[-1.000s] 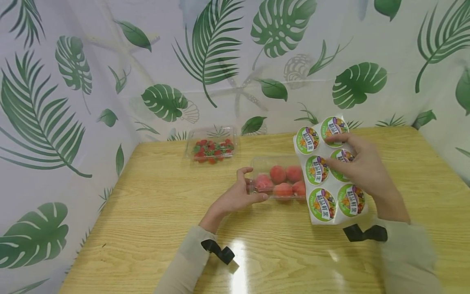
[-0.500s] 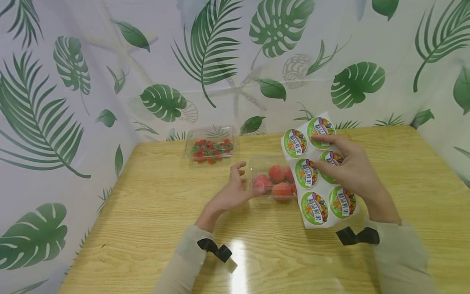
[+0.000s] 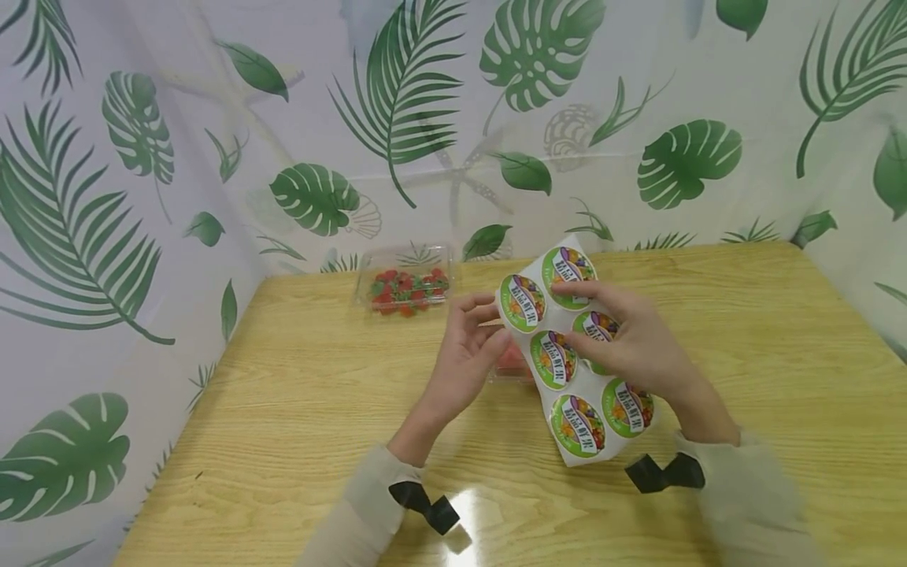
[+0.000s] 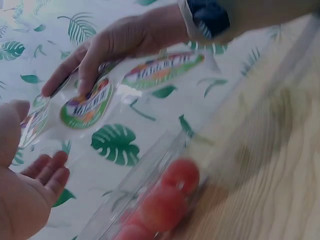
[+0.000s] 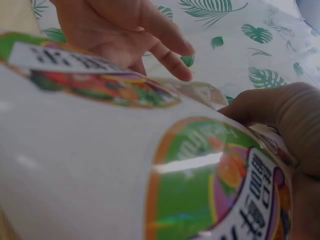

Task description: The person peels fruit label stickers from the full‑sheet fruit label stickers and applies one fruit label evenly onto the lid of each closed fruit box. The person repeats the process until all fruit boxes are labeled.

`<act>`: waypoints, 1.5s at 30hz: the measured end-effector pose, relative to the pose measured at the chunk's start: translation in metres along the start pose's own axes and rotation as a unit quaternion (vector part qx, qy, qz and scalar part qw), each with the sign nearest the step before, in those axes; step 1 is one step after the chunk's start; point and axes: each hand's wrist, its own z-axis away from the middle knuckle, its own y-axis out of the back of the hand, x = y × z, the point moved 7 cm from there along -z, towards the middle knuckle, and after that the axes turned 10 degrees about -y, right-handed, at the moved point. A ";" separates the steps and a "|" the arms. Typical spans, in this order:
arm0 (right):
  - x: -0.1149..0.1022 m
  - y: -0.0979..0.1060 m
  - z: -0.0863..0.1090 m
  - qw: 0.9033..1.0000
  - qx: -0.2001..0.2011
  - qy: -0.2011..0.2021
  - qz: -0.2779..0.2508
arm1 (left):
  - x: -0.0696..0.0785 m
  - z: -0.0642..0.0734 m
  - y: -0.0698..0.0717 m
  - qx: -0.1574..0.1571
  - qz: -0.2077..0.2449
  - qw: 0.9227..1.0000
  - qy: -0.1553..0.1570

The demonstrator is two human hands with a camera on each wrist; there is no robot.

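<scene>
A white sheet of round fruit stickers, green-edged with printed characters, is raised at a tilt in my right hand. Two fingertips of that hand show on its printed face; the remaining fingers are hidden. My left hand is at the sheet's upper left edge, its fingers loosely bent. In the right wrist view the left fingertips seem apart from the sheet. Beneath the sheet stands a clear plastic box of round red fruit, mostly hidden in the head view.
A second clear box containing strawberries stands at the back of the wooden table. A leaf-patterned cloth hangs behind the table and along its left side.
My right hand has carried the sticker sheet left and slightly nearer, over the red fruit box. My left hand has let go of that box and risen to the sheet's edge.
</scene>
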 end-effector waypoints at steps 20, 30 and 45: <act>-0.016 -0.032 0.002 0.999 -0.029 0.020 0.023 | 0.021 0.000 0.003 0.080 0.060 0.991 -0.088; -0.018 -0.036 0.002 0.998 0.019 0.027 0.050 | 0.032 0.001 0.002 0.061 -0.003 0.993 -0.103; -0.014 -0.048 0.000 1.000 -0.025 0.003 -0.012 | 0.041 -0.001 0.002 0.022 -0.260 0.948 -0.181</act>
